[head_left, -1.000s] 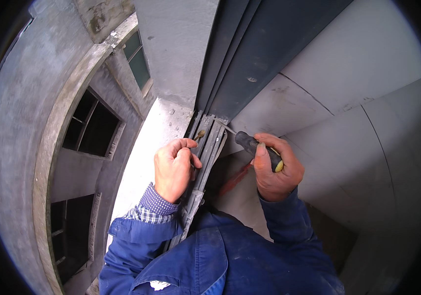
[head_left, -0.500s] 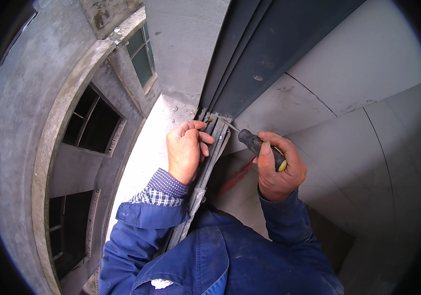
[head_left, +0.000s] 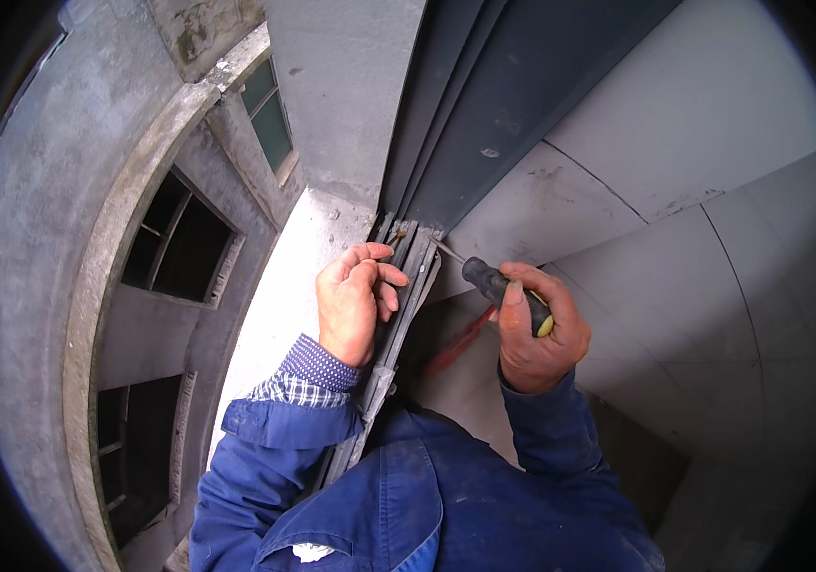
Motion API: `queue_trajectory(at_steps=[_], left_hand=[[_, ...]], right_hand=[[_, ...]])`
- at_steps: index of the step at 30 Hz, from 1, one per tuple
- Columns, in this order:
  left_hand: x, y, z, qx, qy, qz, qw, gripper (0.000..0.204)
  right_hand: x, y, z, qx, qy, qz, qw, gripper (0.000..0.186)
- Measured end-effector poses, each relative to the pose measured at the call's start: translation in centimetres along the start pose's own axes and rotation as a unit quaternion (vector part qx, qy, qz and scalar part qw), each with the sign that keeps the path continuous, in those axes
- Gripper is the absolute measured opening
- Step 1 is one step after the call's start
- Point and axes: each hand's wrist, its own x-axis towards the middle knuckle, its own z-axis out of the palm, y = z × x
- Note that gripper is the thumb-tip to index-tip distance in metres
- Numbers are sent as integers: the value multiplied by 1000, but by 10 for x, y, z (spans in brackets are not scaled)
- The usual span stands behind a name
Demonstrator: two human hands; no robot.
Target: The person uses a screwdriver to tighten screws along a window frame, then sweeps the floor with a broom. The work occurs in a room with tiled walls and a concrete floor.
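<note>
My right hand (head_left: 543, 329) is closed round the handle of a screwdriver (head_left: 486, 278), which is black with a yellow butt end. Its thin shaft points up and left, with the tip at the right edge of a grey metal window track (head_left: 387, 355), near the track's upper end. Beside the track, on the left, my left hand (head_left: 353, 300) has its fingers loosely bent and apart. I see nothing held in it. Its fingertips hang over the track, just below a small yellowish bit (head_left: 398, 234) at the upper end. Whether they touch the track is unclear.
A dark grey frame post (head_left: 484, 124) rises from the track's upper end. Large pale tiles (head_left: 656, 276) lie to the right. A red elongated thing (head_left: 458, 345) is below the screwdriver. On the left are a bright ledge (head_left: 284, 276) and a concrete building with windows (head_left: 179, 238).
The whole view has shifted slightly, so the post and track sit further left. The screwdriver tip has moved a little right along the track's upper end. My left hand keeps nearly the same pose.
</note>
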Motion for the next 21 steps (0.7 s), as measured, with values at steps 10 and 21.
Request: queue_trajectory(at_steps=[10, 21], left_hand=[[-3, 0, -2, 8, 8, -9, 1000, 26], [-7, 2, -2, -1, 2, 6, 1000, 26]], right_hand=[[-5, 1, -3, -8, -4, 21, 1000, 16], [-8, 1, -5, -7, -2, 25, 1000, 16]])
